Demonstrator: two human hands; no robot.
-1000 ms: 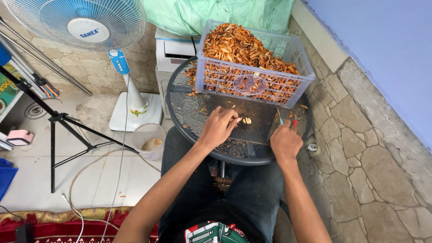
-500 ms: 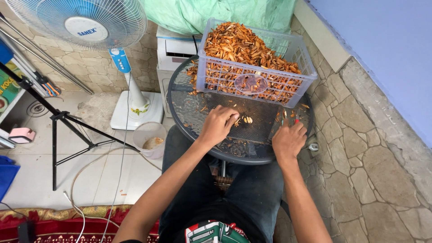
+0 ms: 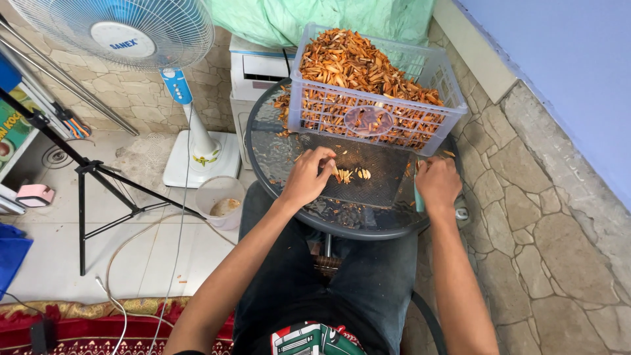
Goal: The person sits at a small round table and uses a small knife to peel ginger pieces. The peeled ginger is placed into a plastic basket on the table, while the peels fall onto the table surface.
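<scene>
Early going: crate heaped full, few pale pieces on worktop; left hand pinching one, right hand clenched round green tool.

Bright, even daylight, soft shadows, sharp focus, slight wide-angle bending at edges.

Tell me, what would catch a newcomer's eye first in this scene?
The clear plastic crate heaped with orange-brown pieces stands out, at the far side of the round glass table. In front of it, the left hand picks at a few pale pieces on a dark mat, and the right hand grips a teal-handled tool. A standing fan rises at the left.
</scene>
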